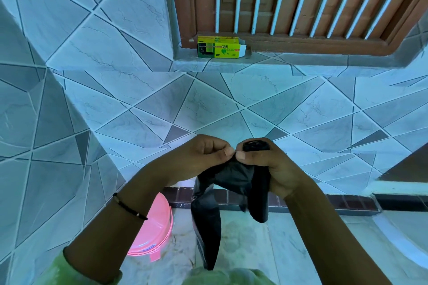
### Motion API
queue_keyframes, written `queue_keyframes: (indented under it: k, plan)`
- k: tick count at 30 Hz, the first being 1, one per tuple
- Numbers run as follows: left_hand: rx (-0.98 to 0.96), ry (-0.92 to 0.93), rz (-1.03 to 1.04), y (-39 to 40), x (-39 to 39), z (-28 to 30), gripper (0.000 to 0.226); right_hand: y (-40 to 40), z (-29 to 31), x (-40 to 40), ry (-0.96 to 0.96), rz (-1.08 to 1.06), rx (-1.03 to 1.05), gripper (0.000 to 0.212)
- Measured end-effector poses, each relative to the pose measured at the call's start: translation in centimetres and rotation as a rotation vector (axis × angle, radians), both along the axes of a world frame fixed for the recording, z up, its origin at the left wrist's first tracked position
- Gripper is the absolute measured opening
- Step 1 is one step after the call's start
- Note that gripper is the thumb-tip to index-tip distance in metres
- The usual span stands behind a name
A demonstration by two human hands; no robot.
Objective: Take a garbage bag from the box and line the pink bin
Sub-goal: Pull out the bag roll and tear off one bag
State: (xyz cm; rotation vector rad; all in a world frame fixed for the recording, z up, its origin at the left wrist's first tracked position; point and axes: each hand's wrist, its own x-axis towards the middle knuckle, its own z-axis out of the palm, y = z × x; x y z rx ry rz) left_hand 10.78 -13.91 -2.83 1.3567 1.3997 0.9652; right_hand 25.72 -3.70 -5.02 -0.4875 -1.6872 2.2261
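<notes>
Left hand (pixel 206 152) pinching black garbage bag (pixel 234 180), right hand (pixel 266 164) seemingly clenched round the bag roll (pixel 256 146), above pink bin (pixel 155 229)

Room-wise I had it pretty easy. Both my hands were up in open air in front of the tiled wall (pixel 208 104), nothing between them and it. The pink bin (pixel 154 231) sat on the floor (pixel 266 250) by the foot of that wall, partly hidden under my left forearm, so my own arm was the main thing in the way. The floor to the bin's right was open. Up on the sill (pixel 289 59), the yellow box (pixel 218 50) took the left end, hard against the barred window frame (pixel 301 40).
</notes>
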Motion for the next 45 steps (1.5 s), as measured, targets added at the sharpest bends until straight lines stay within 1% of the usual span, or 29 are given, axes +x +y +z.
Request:
queue_keyframes:
  k: [2,3,4,5,7,8,9,10,12,14,16,17,19,21,25,27,30,35,38,40,42,43,45]
  plan:
    - [-0.012,-0.026,-0.036,-0.2,0.2,0.0,0.04,-0.1,0.1,0.0,0.021,0.099,-0.062,0.028]
    - [-0.001,-0.045,-0.037,-0.3,0.2,-0.1,0.038,-0.1,0.1,0.0,0.027,0.11,-0.083,0.028]
    - [0.02,-0.067,-0.033,-0.4,0.2,-0.2,0.038,-0.2,0.1,-0.1,0.037,0.101,-0.108,0.027]
    - [0.049,-0.078,-0.02,-0.5,0.2,-0.5,0.043,-0.3,0.2,-0.2,0.052,0.078,-0.141,0.025]
    - [0.059,-0.065,0.004,-0.6,0.2,-0.5,0.062,-0.5,0.2,-0.5,0.081,0.012,-0.212,0.016]
    - [0.051,-0.05,0.012,-0.6,0.1,-0.4,0.066,-0.7,0.2,-0.6,0.084,-0.017,-0.232,0.011]
    - [0.051,-0.036,0.003,-0.6,0.1,-0.3,0.062,-0.7,0.1,-0.7,0.073,-0.039,-0.229,0.009]
    - [0.049,-0.016,-0.018,-0.5,0.1,-0.2,0.053,-0.8,0.0,-0.8,0.057,-0.05,-0.212,0.01]
    - [0.051,0.021,-0.041,-0.5,0.2,0.0,0.048,-0.8,-0.1,-0.8,0.042,-0.047,-0.193,0.011]
    - [0.052,-0.032,-0.01,-0.6,0.3,-0.3,0.046,-0.8,-0.1,-0.7,0.05,-0.012,-0.203,0.013]
    - [0.049,-0.124,0.018,-0.8,0.5,-0.6,0.043,-0.7,0.0,-0.5,0.05,0.038,-0.223,0.031]
    - [0.051,-0.137,0.027,-0.9,0.6,-0.7,0.042,-0.6,0.0,-0.4,0.05,0.049,-0.241,0.04]
    - [0.075,-0.159,0.042,-0.9,0.9,-1.0,0.039,-0.7,0.1,-0.2,0.067,0.04,-0.293,0.046]
    - [0.114,-0.221,0.08,-0.8,1.2,-1.2,0.036,-1.0,0.2,-0.3,0.138,0.003,-0.361,0.041]
    - [0.213,-0.413,0.208,-0.2,2.2,-1.9,0.03,-2.5,-0.2,-1.3,0.388,-0.093,-0.478,0.029]
    - [0.236,-0.477,0.262,0.1,2.6,-2.4,0.028,-2.9,-0.6,-1.7,0.431,-0.157,-0.479,0.028]
    - [0.25,-0.517,0.29,0.2,3.0,-3.0,0.032,-3.2,-1.1,-1.9,0.423,-0.206,-0.464,0.029]
    - [0.256,-0.512,0.363,0.2,3.0,-3.4,0.029,-3.2,-1.6,-2.3,0.378,-0.303,-0.445,0.035]
    - [0.259,-0.566,0.378,0.4,3.1,-3.7,0.033,-3.3,-1.5,-2.3,0.393,-0.324,-0.442,0.032]
    - [0.259,-0.591,0.38,0.4,3.2,-3.9,0.04,-3.3,-1.3,-2.2,0.391,-0.34,-0.444,0.025]
    - [0.252,-0.597,0.389,0.4,3.1,-4.0,0.038,-3.3,-1.3,-2.3,0.388,-0.357,-0.452,0.017]
    - [0.253,-0.59,0.39,0.4,3.1,-4.0,0.037,-3.3,-1.3,-2.3,0.392,-0.359,-0.454,0.017]
    - [0.263,-0.595,0.374,0.5,3.1,-4.0,0.045,-3.3,-1.4,-2.5,0.411,-0.362,-0.463,0.023]
